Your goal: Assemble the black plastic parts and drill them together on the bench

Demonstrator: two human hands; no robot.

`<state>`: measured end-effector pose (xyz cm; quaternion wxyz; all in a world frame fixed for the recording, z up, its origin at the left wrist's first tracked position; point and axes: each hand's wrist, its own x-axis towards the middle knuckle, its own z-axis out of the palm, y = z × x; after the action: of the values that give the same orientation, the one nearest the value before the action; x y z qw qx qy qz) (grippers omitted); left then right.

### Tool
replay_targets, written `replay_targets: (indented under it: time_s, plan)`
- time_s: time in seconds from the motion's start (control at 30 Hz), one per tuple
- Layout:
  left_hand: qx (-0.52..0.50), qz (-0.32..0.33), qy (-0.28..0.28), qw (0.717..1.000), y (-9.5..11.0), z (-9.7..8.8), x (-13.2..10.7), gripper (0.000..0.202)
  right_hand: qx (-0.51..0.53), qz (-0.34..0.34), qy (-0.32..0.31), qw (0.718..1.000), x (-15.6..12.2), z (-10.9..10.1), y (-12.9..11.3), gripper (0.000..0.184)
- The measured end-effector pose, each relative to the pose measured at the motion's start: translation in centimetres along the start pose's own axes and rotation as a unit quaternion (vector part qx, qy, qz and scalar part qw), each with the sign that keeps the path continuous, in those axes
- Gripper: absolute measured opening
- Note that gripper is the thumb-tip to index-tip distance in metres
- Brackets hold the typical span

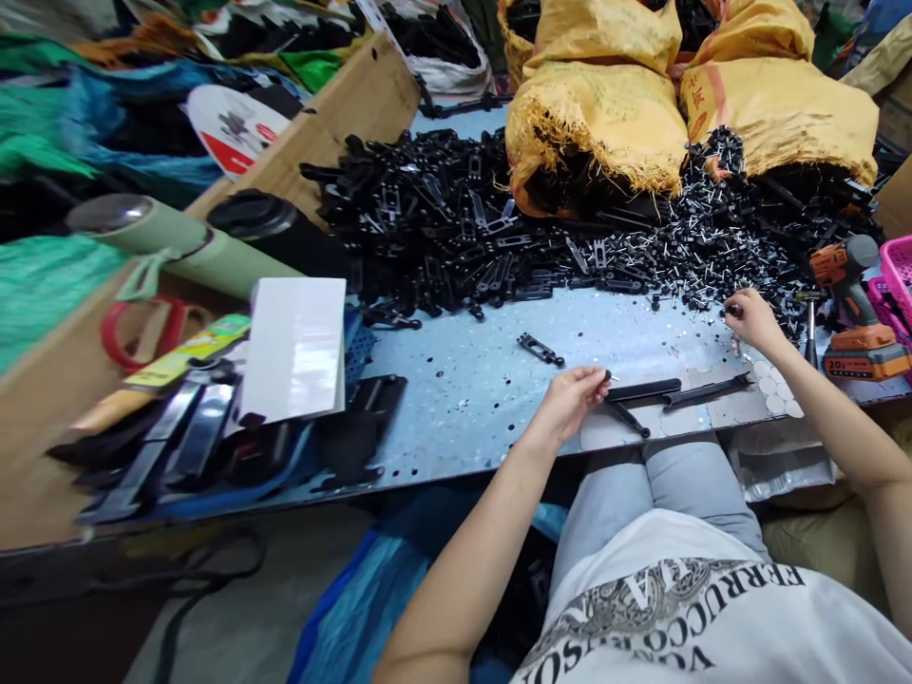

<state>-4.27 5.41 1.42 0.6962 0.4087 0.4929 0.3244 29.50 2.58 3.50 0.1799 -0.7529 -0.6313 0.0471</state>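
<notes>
My left hand [574, 399] is closed in a pinch just above the front of the work surface. Between its fingertips is a small black-headed screw [610, 376] with a bright shank. Close by lie a flat black bar [645, 389], a shorter black link [631, 419] and a black channel-shaped arm [707, 389]. Over at the near edge of the loose screws, my right hand [756, 321] is also pinched. A small black piece [732, 309] shows at its fingertips, too small to tell its kind. One loose black bracket [540, 349] rests left of the hands.
Behind spreads a heap of black brackets [442, 214] and a pile of screws [698, 237], under yellow sacks [598, 104]. To the right are a hammer [810, 328], a cordless drill [859, 309] and a pink basket [896, 275]. A white box [295, 347] and scissors [146, 332] are left.
</notes>
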Motion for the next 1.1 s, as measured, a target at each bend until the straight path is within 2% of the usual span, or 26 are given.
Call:
replay_targets:
  time_s: [0.07,0.13,0.23,0.33,0.4,0.47,0.53,0.6,0.67,0.73,0.8,0.9,1.0,1.1]
  plan:
    - [-0.028,-0.021,0.012,0.999,-0.9,-1.0,-1.7,0.025,0.065,-0.045,-0.008,0.997,-1.1,-0.2,-1.3,0.025]
    - [-0.031,-0.020,0.027,0.999,-1.3,-1.2,-2.5,0.026,0.098,-0.079,-0.009,0.992,-2.1,-0.5,-3.0,0.026]
    - [-0.023,-0.019,0.031,0.999,-1.0,-1.2,-2.4,0.030,0.114,-0.120,-0.008,0.986,-3.3,-0.9,-5.4,0.026]
    - [0.012,-0.031,0.010,0.999,-0.2,-1.4,-1.9,0.033,0.128,-0.138,-0.029,0.982,-4.4,-1.0,-7.0,0.021]
    - [0.057,-0.006,0.003,0.998,0.1,-1.4,-1.9,0.031,0.135,-0.142,-0.060,0.979,-5.0,-0.8,-7.7,0.017]
    - [0.137,0.076,0.013,0.988,0.1,-1.1,-2.2,0.026,0.135,-0.145,-0.096,0.975,-5.4,-0.6,-8.2,0.014]
    - [0.247,0.197,0.043,0.948,-0.6,-0.7,-2.7,0.021,0.132,-0.147,-0.128,0.972,-5.7,-0.4,-8.5,0.010]
    - [0.359,0.304,0.062,0.880,-1.8,-0.3,-3.1,0.021,0.126,-0.153,-0.147,0.969,-5.7,-0.3,-8.8,0.009]
    - [0.441,0.366,0.061,0.817,-3.2,-0.3,-3.2,0.026,0.116,-0.163,-0.157,0.967,-5.7,-0.3,-9.0,0.008]
    - [0.496,0.393,0.046,0.773,-4.3,-0.6,-3.1,0.030,0.097,-0.174,-0.166,0.966,-5.6,-0.4,-9.2,0.008]
    - [0.528,0.406,0.034,0.745,-4.8,-1.1,-2.8,0.032,0.065,-0.185,-0.174,0.965,-5.5,-0.6,-9.4,0.009]
    - [0.546,0.411,0.041,0.729,-4.9,-1.4,-2.6,0.031,0.008,-0.204,-0.183,0.962,-5.4,-0.9,-9.6,0.010]
    - [0.549,0.415,0.071,0.722,-4.9,-1.2,-2.8,0.030,-0.032,-0.229,-0.181,0.956,-5.2,-0.9,-9.6,0.012]
    - [0.565,0.450,0.071,0.688,-4.8,-0.5,-3.1,0.033,-0.030,-0.274,-0.183,0.944,-5.2,0.0,-9.1,0.015]
